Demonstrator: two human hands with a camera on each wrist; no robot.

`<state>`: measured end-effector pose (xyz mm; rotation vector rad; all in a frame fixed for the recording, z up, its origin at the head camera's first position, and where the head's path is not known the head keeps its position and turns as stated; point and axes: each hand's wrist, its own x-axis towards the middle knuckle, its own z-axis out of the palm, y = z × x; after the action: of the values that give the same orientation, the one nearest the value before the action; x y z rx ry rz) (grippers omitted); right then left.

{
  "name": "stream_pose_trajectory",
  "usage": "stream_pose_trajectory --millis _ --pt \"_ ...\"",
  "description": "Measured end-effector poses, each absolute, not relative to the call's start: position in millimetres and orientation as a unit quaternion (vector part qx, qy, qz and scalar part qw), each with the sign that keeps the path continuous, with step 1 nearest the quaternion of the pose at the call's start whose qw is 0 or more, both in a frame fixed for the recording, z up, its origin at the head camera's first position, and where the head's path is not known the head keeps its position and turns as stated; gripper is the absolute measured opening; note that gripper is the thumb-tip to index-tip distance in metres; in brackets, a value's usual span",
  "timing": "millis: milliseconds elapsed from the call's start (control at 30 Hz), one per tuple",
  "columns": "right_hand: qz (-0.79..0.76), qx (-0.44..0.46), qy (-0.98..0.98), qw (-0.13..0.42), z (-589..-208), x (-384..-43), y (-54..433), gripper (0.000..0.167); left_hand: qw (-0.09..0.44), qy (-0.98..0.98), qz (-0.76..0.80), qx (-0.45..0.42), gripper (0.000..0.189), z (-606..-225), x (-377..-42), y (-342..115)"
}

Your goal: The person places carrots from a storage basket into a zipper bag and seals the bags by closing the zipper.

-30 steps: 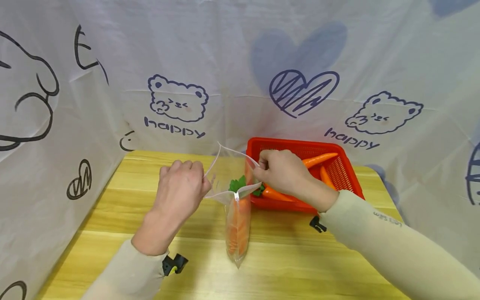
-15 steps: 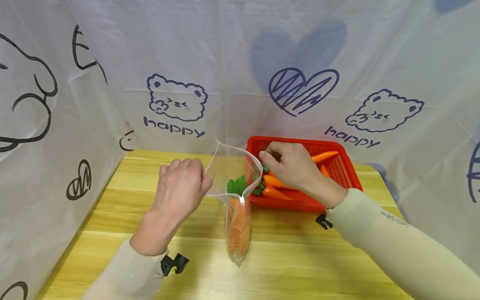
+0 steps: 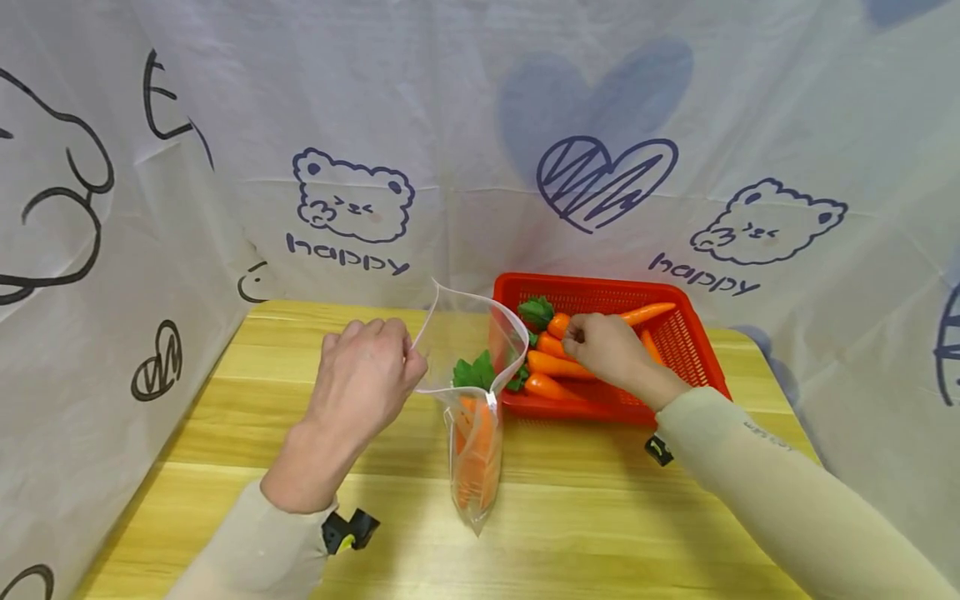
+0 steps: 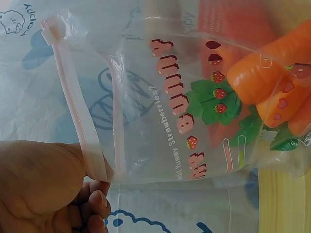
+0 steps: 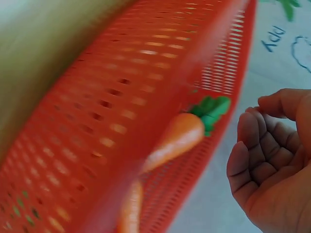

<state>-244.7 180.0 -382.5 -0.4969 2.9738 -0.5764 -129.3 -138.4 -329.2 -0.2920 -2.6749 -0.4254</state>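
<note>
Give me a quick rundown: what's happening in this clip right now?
A person's left hand pinches the edge of a clear zip bag, its mouth open, with orange, green-topped bagged carrots inside. The right hand is over a red basket of loose carrots, fingers loosely curled and holding nothing visible. The basket sits on a wooden table.

- Left hand [image 3: 363, 367], 8 o'clock of head view: bare. Right hand [image 3: 615, 348], 4 o'clock: bare.
- Left sleeve [image 3: 251, 550], 7–8 o'clock: long, pale cream, plain.
- Left wrist fitting [image 3: 351, 532], cuff's 4 o'clock: black, angular; yellow-green bit.
- Right sleeve [image 3: 787, 492], 4 o'clock: matching cream; small dark lettering [image 3: 768, 435], illegible.
- Right wrist fitting [image 3: 659, 450], cuff's 6–7 o'clock: black.
</note>
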Motion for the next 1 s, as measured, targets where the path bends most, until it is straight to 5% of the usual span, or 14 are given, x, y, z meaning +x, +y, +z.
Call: stream_pose_trajectory --millis 367,1000 --pt "-0.163 -0.179 0.964 0.108 -430 -250 180 0.017 0.195 -0.963 -0.158 -0.100 0.014 -329 -129 -135" --pt "-0.153 -0.164 0.950 0.216 -449 -261 175 0.023 0.169 -0.967 -0.169 -0.093 0.012 -328 -129 -135"
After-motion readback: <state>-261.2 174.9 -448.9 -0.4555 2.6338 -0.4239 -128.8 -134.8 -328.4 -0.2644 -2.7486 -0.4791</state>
